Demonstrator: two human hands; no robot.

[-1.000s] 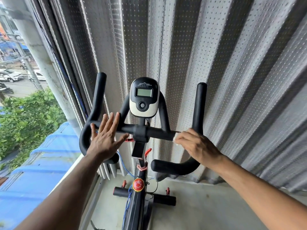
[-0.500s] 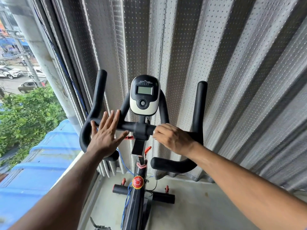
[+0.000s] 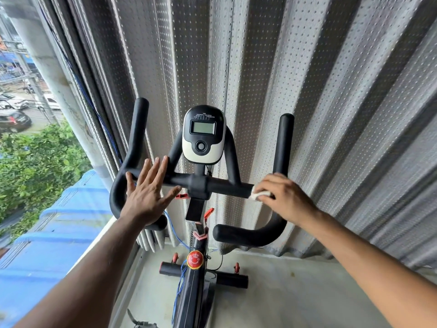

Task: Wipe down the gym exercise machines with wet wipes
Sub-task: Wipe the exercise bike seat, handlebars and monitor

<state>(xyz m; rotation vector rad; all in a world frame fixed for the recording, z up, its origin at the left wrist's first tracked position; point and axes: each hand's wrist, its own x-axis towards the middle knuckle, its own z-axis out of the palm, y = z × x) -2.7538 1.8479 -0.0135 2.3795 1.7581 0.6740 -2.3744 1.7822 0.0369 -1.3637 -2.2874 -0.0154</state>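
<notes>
A black exercise bike stands in front of me, its padded handlebar (image 3: 222,185) running across the middle of the view. A black and white console (image 3: 203,134) sits above the bar's centre. My right hand (image 3: 286,197) grips a white wet wipe (image 3: 259,194) wrapped on the right part of the crossbar, near the upright right grip. My left hand (image 3: 147,194) presses flat on the left part of the bar, fingers straight and spread.
A perforated corrugated metal wall (image 3: 307,91) rises just behind the bike. At the left is an open edge with a blue roof (image 3: 54,233) and trees below. A red knob (image 3: 194,259) sits on the bike frame, over a grey concrete floor (image 3: 295,292).
My right hand slid the wipe left to the bar's centre, then back right along the crossbar. My left hand stayed flat on the left part of the bar.
</notes>
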